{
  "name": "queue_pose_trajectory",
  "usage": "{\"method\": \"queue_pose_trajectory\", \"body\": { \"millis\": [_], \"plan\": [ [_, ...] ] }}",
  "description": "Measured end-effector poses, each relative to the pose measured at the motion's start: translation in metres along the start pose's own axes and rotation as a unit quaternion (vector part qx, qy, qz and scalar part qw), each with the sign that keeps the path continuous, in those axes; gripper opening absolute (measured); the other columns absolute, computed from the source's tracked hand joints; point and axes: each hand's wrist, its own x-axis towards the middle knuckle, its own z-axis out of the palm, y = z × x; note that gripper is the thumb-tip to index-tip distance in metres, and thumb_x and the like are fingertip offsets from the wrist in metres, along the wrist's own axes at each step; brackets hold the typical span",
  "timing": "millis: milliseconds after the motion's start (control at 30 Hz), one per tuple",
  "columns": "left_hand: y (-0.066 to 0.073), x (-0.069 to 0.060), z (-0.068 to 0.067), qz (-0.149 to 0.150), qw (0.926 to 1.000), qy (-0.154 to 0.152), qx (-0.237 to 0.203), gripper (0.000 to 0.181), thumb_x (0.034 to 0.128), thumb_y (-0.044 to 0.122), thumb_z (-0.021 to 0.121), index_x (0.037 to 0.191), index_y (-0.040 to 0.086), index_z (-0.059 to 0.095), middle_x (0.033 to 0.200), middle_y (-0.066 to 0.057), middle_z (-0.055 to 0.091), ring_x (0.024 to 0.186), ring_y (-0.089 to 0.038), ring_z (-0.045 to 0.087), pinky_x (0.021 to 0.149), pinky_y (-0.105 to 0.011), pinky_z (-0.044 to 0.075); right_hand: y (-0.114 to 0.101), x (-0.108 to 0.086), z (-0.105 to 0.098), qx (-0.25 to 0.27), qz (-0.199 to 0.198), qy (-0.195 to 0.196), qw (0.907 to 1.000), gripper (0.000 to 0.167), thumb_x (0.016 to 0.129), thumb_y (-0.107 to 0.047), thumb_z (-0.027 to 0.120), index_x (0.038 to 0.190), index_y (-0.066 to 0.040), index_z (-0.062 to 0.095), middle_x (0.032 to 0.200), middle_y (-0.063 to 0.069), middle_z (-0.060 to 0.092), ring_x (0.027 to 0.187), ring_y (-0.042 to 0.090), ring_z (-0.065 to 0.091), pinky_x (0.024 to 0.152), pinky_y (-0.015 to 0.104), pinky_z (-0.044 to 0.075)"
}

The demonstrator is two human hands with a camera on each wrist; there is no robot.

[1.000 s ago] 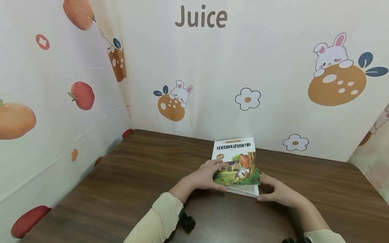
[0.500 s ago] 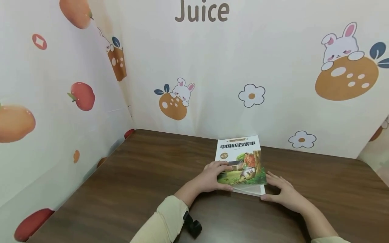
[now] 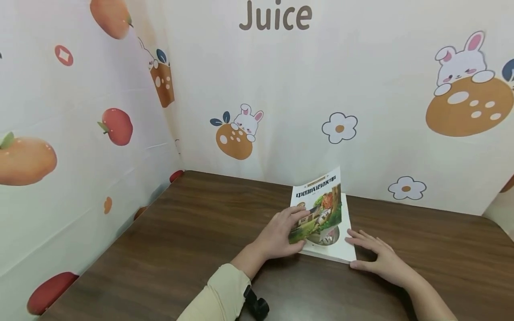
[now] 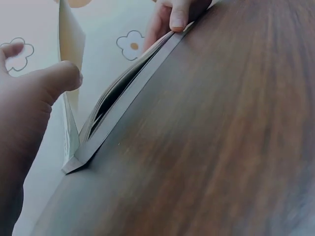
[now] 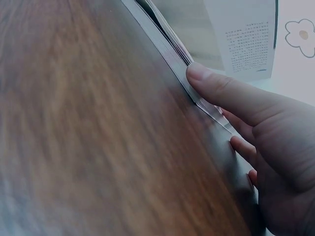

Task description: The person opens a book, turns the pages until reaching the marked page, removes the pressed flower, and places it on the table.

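Observation:
A paperback book (image 3: 326, 251) with a picture cover (image 3: 321, 200) lies on the table near the back wall. Its cover is partly raised, hinged at the left, baring a white page with a round picture. My left hand (image 3: 277, 236) holds the cover at its left side, fingers over the front, thumb by the near edge. At the book's near right corner, my right hand (image 3: 381, 258) grips the pages. In the right wrist view the right thumb (image 5: 202, 76) presses the page edges, with fingers along the side. The left wrist view shows the cover (image 4: 72, 39) standing apart from the pages.
The brown wooden table (image 3: 192, 223) extends around the book. A white printed back wall (image 3: 289, 80) rises close behind it, and another printed curtain (image 3: 80, 178) borders the left side. A black strap mount (image 3: 257, 305) sits at the left wrist.
The front cover has lifted and swung leftward from lying over the pages, uncovering the page beneath. Both hands remain at the book. The head view has shifted slightly.

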Motion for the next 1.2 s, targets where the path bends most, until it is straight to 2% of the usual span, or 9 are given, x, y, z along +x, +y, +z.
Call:
{"method": "queue_pose_trajectory", "body": {
  "millis": [100,267,500,633,833,933,1000,1100,1200],
  "plan": [
    [-0.002,-0.001,-0.004,0.014,0.9995,0.028,0.005,0.075,0.0754,0.026,0.071,0.138,0.019,0.031,0.140,-0.005,0.033,0.121,-0.020,0.042,0.090,-0.040,0.040,-0.001,0.000,0.001,0.004,0.008,-0.003,1.0000,0.056,0.075,-0.032,0.075,0.126,-0.016,0.058,0.140,0.015,0.043,0.130,0.047,0.023,0.094,0.069,0.011],
    [-0.007,0.001,-0.015,0.037,0.9973,0.063,0.012,0.084,0.0716,0.024,0.072,0.139,0.019,0.023,0.142,-0.007,0.027,0.122,-0.022,0.038,0.093,-0.040,0.038,0.001,-0.002,0.003,0.001,0.011,-0.001,0.9999,0.056,0.075,-0.032,0.076,0.125,-0.015,0.058,0.139,0.016,0.042,0.129,0.049,0.023,0.095,0.068,0.010],
    [-0.015,0.008,-0.041,0.072,0.9946,0.041,0.062,0.104,0.0641,0.032,0.079,0.143,0.020,0.012,0.149,-0.010,0.013,0.134,-0.023,0.020,0.103,-0.040,0.027,0.001,-0.001,0.004,0.002,0.013,-0.002,0.9999,0.056,0.075,-0.033,0.075,0.126,-0.017,0.058,0.141,0.013,0.041,0.130,0.048,0.022,0.095,0.068,0.009],
    [-0.014,0.011,-0.054,0.098,0.9906,0.025,0.092,0.106,0.0621,0.037,0.081,0.142,0.018,0.014,0.150,-0.010,0.015,0.138,-0.024,0.012,0.106,-0.039,0.020,-0.001,-0.001,0.002,-0.001,0.017,-0.003,0.9999,0.055,0.075,-0.033,0.075,0.126,-0.017,0.058,0.141,0.013,0.041,0.130,0.048,0.022,0.095,0.068,0.009],
    [-0.014,0.012,-0.064,0.099,0.9867,0.017,0.128,0.102,0.0587,0.047,0.083,0.136,0.020,0.023,0.147,-0.005,0.023,0.137,-0.025,0.013,0.107,-0.042,0.015,-0.002,-0.002,0.000,-0.004,0.020,-0.003,0.9998,0.055,0.075,-0.033,0.075,0.125,-0.018,0.058,0.141,0.013,0.042,0.131,0.047,0.021,0.093,0.069,0.010],
    [-0.016,0.011,-0.070,0.093,0.9828,0.029,0.157,0.090,0.0583,0.061,0.078,0.130,0.021,0.040,0.140,-0.004,0.032,0.136,-0.025,0.017,0.107,-0.043,0.015,-0.002,-0.001,0.001,-0.004,0.019,-0.002,0.9998,0.055,0.075,-0.033,0.075,0.125,-0.017,0.059,0.141,0.013,0.042,0.130,0.048,0.022,0.094,0.069,0.010],
    [-0.017,0.010,-0.076,0.096,0.9788,0.048,0.174,0.072,0.0632,0.062,0.074,0.119,0.021,0.054,0.132,-0.005,0.041,0.132,-0.025,0.024,0.107,-0.042,0.017,-0.002,-0.001,0.001,-0.003,0.017,0.000,0.9998,0.055,0.075,-0.033,0.075,0.125,-0.016,0.059,0.140,0.014,0.042,0.130,0.048,0.022,0.095,0.068,0.010],
    [-0.016,0.011,-0.085,0.101,0.9712,0.076,0.202,0.034,0.0778,0.047,0.068,0.098,0.019,0.068,0.114,-0.003,0.055,0.123,-0.023,0.040,0.104,-0.039,0.025,-0.002,-0.001,0.001,-0.001,0.015,-0.001,0.9999,0.055,0.075,-0.033,0.075,0.125,-0.016,0.059,0.140,0.014,0.042,0.130,0.049,0.022,0.095,0.068,0.009],
    [-0.011,0.015,-0.095,0.072,0.9683,0.049,0.234,0.014,0.0837,0.028,0.063,0.089,0.018,0.071,0.104,-0.001,0.062,0.116,-0.021,0.048,0.102,-0.037,0.031,-0.001,-0.001,0.001,0.001,0.016,-0.002,0.9999,0.055,0.075,-0.032,0.075,0.125,-0.016,0.059,0.140,0.015,0.042,0.130,0.049,0.022,0.096,0.068,0.009]
  ]
}}
